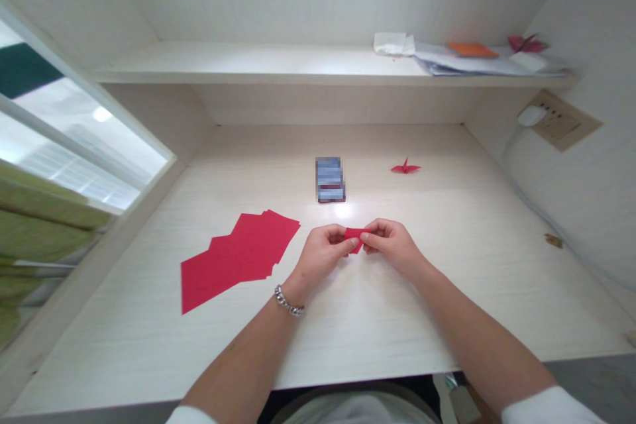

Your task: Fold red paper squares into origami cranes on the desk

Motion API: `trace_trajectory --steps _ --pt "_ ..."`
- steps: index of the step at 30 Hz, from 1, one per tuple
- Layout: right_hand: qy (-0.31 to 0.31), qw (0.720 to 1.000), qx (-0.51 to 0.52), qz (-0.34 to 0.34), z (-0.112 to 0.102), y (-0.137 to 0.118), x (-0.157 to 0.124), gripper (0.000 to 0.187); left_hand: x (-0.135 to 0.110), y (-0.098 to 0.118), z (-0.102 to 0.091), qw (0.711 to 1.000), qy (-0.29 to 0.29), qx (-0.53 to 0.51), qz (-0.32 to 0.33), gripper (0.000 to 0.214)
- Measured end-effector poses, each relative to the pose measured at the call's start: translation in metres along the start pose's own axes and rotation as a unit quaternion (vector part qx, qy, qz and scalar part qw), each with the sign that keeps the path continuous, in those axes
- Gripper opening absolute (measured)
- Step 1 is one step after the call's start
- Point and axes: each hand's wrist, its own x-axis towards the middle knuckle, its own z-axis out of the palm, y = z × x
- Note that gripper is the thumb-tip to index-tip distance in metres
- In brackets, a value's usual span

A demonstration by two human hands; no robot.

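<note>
A small folded piece of red paper [354, 233] is held up just above the desk between both hands. My left hand [325, 248] pinches its left side, thumb lying across the front. On the right side, my right hand [390, 242] grips the paper between thumb and fingers. The fingers partly cover the paper, so its exact folds are hidden. To the left of my left hand lies a fanned stack of red paper sheets [238, 252]. A finished red paper crane [406, 167] sits beyond my right hand.
A phone [330, 179] with a blurred screen lies past my hands on the white desk [149, 358]. The shelf [248, 59] above holds papers [462, 65], an orange packet [472, 50] and a crumpled tissue [394, 44]. A cable [527, 199] runs from the wall socket [561, 120] at right.
</note>
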Motion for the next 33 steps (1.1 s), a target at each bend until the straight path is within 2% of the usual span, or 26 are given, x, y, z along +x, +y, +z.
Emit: trace_trajectory --steps 8,16,26,33 --pt "-0.003 0.999 0.032 0.007 -0.0026 -0.0018 -0.0017 0.027 -0.002 0.0022 0.0059 0.998 0.021 -0.028 0.045 0.019" --pt "-0.008 0.997 0.069 0.023 -0.0071 -0.0004 -0.002 0.021 -0.0021 0.0014 0.0064 0.996 0.022 -0.063 0.05 0.014" --pt "-0.036 0.993 0.101 0.04 -0.0074 -0.0069 -0.0031 0.022 -0.0003 -0.0058 0.0024 0.994 0.04 -0.093 0.044 0.007" --pt "-0.024 0.995 0.097 0.016 -0.0084 -0.0064 -0.0031 0.024 -0.0018 -0.0043 0.0028 0.993 0.036 -0.098 0.062 0.003"
